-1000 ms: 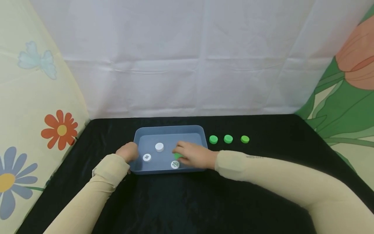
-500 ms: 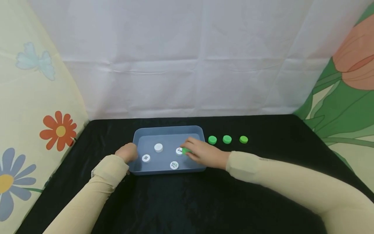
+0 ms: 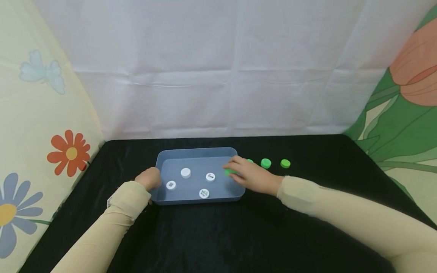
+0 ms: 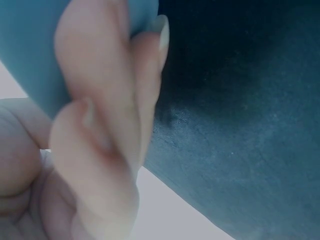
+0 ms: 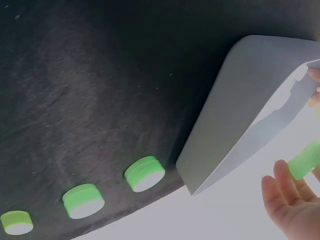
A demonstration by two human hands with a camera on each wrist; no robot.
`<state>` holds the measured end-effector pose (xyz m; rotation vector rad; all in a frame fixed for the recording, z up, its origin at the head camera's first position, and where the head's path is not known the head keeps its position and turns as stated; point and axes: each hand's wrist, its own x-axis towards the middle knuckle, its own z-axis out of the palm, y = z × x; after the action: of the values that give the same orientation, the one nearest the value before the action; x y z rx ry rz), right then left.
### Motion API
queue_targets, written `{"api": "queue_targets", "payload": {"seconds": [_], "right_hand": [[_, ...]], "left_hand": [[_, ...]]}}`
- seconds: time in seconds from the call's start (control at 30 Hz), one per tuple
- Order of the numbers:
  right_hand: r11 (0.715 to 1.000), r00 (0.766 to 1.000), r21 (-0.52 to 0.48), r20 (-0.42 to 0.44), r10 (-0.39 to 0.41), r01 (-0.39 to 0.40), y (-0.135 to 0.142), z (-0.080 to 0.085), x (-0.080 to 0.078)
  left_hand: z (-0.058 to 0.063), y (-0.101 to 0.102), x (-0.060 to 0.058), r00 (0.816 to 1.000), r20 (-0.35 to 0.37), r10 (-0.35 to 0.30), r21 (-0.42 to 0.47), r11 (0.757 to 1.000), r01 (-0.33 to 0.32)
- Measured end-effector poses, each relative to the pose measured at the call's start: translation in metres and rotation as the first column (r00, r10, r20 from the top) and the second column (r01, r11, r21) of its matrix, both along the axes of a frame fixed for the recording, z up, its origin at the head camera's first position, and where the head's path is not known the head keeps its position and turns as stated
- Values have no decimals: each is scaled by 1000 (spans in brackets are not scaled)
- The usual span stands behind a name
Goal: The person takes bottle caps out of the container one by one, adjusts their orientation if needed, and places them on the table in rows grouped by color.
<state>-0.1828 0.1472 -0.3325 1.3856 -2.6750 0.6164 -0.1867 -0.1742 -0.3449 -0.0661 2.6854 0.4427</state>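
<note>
My left hand grips the left end of a blue-grey tray; in the left wrist view its fingers curl against the tray wall. Over the tray's right part, my right hand pinches a green bottle cap between thumb and fingers. The right wrist view shows this green cap at the fingertips, inside the tray wall. Several white caps lie in the tray: a plain one, and others with printed tops, one at left, one at centre and one near the front.
Right of the tray, three green caps stand in a row on the black cloth: a far one, a middle one, and a near one partly hidden by my right hand. A white curtain hangs behind the table.
My right hand has moved right across the tray with the green cap, uncovering the printed white cap at the centre. The left hand has stayed at the tray's left end.
</note>
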Motion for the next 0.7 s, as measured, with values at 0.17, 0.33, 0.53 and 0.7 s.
{"api": "queue_targets", "payload": {"seconds": [0.17, 0.33, 0.53, 0.7], "right_hand": [[1000, 1000, -2, 8, -20, 20, 6, 2, 1], [999, 999, 5, 24, -38, 38, 11, 1, 2], [997, 997, 14, 22, -78, 77, 22, -2, 3], [994, 994, 16, 18, -110, 110, 31, -4, 5]], "left_hand": [[0, 0, 0, 1000, -8, 1, -2, 1000, -1], [0, -1, 1, 1000, -26, -12, -8, 1000, 12], [1, 0, 3, 999, -31, -15, -17, 1000, 14], [2, 0, 4, 999, -36, -18, -13, 1000, 18]]}}
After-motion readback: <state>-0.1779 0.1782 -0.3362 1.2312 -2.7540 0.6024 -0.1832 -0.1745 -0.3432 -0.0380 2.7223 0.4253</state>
